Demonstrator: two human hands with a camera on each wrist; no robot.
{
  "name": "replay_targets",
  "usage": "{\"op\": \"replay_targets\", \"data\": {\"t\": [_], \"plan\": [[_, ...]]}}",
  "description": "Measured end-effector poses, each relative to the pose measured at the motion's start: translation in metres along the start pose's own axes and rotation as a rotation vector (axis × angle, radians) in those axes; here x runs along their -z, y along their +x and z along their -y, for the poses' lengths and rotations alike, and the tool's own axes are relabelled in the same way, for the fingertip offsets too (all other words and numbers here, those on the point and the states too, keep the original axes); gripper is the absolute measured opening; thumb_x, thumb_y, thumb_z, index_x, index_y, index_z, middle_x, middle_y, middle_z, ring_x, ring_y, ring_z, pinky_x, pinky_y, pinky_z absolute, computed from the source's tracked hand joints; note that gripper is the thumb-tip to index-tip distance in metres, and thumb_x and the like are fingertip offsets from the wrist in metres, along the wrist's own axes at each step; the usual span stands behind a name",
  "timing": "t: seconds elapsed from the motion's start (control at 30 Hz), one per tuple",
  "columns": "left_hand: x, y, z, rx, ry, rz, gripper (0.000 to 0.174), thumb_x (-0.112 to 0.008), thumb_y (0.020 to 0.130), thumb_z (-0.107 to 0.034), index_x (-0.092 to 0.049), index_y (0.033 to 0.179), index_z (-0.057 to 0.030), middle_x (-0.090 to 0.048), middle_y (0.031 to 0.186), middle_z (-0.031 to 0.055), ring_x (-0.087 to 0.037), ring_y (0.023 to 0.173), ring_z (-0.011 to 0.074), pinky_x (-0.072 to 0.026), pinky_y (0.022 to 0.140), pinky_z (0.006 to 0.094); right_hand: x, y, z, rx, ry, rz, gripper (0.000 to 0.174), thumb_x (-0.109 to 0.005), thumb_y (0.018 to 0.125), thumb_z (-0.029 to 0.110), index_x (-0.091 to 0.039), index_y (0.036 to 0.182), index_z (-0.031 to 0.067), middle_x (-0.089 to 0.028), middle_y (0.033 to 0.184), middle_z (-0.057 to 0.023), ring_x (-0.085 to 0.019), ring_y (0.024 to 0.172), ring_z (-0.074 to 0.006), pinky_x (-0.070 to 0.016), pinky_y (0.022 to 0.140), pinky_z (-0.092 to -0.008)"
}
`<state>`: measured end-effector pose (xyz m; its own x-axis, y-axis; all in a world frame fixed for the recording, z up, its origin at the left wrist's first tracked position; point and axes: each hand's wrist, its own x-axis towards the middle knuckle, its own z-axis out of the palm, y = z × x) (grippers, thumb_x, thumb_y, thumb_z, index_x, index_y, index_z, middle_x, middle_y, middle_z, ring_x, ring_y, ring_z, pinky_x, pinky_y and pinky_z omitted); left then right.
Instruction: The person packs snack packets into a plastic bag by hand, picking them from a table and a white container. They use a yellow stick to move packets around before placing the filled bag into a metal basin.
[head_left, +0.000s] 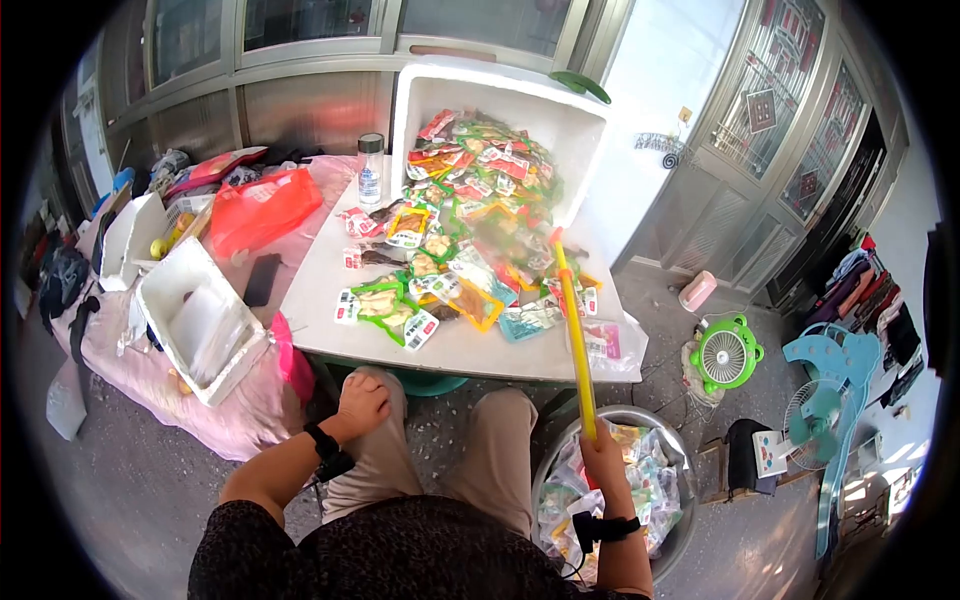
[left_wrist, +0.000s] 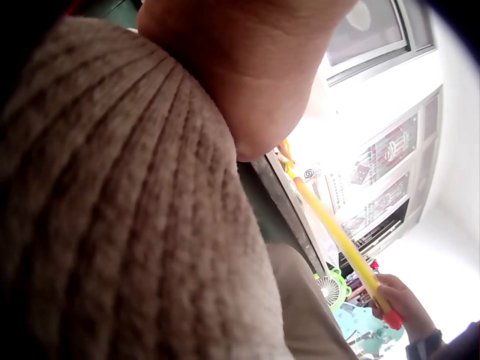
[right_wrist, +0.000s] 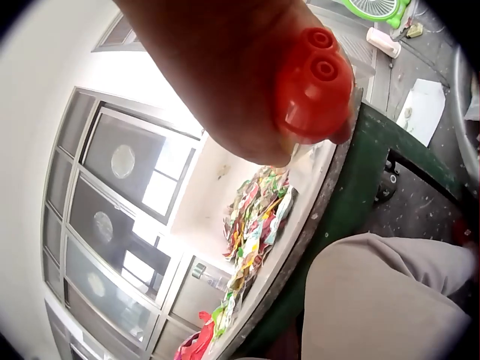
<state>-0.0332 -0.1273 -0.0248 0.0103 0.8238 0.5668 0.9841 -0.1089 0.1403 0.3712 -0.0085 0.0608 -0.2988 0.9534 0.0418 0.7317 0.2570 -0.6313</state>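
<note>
My right hand point(head_left: 603, 458) grips the lower end of a long yellow stick point(head_left: 577, 345), whose orange tip reaches the packets on the table. In the right wrist view a red end cap point(right_wrist: 315, 86) sticks out of the right hand point(right_wrist: 217, 67). Colourful snack packets point(head_left: 490, 170) spill from a white foam box point(head_left: 590, 150) lying on its side onto the white tabletop point(head_left: 330, 300). My left hand point(head_left: 362, 404) rests on the left knee, holding nothing; in the left wrist view only part of that hand point(left_wrist: 247, 67) shows against the trousers.
A metal basin point(head_left: 683, 470) of packets stands on the floor at the right. A jar point(head_left: 370, 170) is beside the foam box. Left of the table, a pink-covered surface point(head_left: 220, 425) bears another foam box point(head_left: 165, 300) and a red bag point(head_left: 265, 210). Fans point(head_left: 727, 355) stand farther right.
</note>
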Motion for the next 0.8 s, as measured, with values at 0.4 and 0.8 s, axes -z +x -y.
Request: {"op": "replay_targets", "data": {"t": [0.4,0.8], "plan": [[0.002,0.015,-0.002,-0.013,-0.045,0.061,0.011,-0.057,0.06,-0.021,-0.054,0.065,-0.0117,-0.049,0.078,0.004,-0.045,0.081,0.0239,-0.0349,0.072,0.038,-0.02,0.159,0.066,0.211,0.05,-0.136,0.044,-0.049,0.078,0.019,-0.038,0.116,0.0005,-0.052,0.098,-0.0261,-0.051,0.091,-0.0378,-0.0417,0.075,-0.0379],[0.001,0.018,0.005,0.035,-0.133,0.041,0.011,-0.058,0.06,-0.02,-0.055,0.067,-0.0118,-0.049,0.08,0.0032,-0.045,0.079,0.0235,-0.0353,0.072,0.0379,-0.082,0.277,0.074,0.305,0.015,-0.057,0.04,-0.046,0.075,0.018,-0.038,0.11,0.0016,-0.052,0.088,-0.0286,-0.051,0.08,-0.0426,-0.0417,0.067,-0.0454]]}}
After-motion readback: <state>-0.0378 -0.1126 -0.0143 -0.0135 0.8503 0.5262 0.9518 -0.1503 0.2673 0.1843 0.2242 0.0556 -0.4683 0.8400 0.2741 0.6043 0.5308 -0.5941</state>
